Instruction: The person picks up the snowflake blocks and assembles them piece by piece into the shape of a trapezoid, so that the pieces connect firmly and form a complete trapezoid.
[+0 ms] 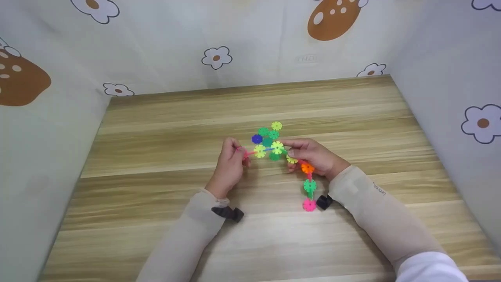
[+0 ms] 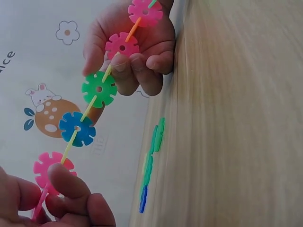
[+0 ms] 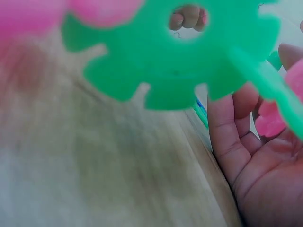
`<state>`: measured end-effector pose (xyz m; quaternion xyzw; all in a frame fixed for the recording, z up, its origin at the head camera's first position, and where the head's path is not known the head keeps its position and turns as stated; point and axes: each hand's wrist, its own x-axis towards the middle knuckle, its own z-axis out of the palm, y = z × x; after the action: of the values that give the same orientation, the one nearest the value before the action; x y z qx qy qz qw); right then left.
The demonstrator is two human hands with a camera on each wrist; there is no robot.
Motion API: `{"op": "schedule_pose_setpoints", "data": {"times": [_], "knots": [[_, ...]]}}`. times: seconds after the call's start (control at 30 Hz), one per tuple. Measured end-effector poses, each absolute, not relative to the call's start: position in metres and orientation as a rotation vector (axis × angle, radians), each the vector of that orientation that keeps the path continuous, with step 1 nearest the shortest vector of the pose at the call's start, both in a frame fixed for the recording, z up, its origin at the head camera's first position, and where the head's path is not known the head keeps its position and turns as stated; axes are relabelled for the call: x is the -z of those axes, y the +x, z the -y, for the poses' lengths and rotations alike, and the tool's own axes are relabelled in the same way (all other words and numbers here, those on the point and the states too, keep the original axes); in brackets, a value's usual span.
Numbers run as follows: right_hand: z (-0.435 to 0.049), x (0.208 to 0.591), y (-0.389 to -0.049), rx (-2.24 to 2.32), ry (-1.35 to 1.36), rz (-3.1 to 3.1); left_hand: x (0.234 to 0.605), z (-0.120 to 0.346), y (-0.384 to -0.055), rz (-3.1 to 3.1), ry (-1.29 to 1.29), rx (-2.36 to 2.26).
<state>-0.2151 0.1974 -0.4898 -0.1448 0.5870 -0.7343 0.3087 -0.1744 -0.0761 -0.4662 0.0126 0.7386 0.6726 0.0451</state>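
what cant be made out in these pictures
Head view: sleeve lettering, too small to read.
Head view: a yellow disc, partly covered by the right hand.
Left wrist view: a pink disc, partly behind the left hand.
Right wrist view: the green disc, cut off by the upper edge.

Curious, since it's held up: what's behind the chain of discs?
Behind the chain, a blue disc, a yellow disc and several green discs lie on the table. The chain covers part of one green disc; that part is hidden.

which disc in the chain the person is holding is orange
The orange disc is the one next to the right hand, joined between two pink discs; no other disc in view is orange.
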Motion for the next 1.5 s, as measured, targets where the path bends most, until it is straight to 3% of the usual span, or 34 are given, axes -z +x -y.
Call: {"op": "schedule_pose_setpoints", "data": {"times": [0.93,1.33,1.5], "knots": [[-0.198,0.488,-0.214,1.908,-0.465,-1.519,0.468,0.070,-0.168,-2.374,0.180,-1.999],[-0.194,0.483,-0.215,2.097,-0.121,-1.531,0.469,0.067,-0.172,-2.346,-0.085,-2.037],[-0.194,0.484,-0.216,2.124,-0.079,-1.535,0.473,0.065,-0.171,-2.380,0.039,-1.790]]}}
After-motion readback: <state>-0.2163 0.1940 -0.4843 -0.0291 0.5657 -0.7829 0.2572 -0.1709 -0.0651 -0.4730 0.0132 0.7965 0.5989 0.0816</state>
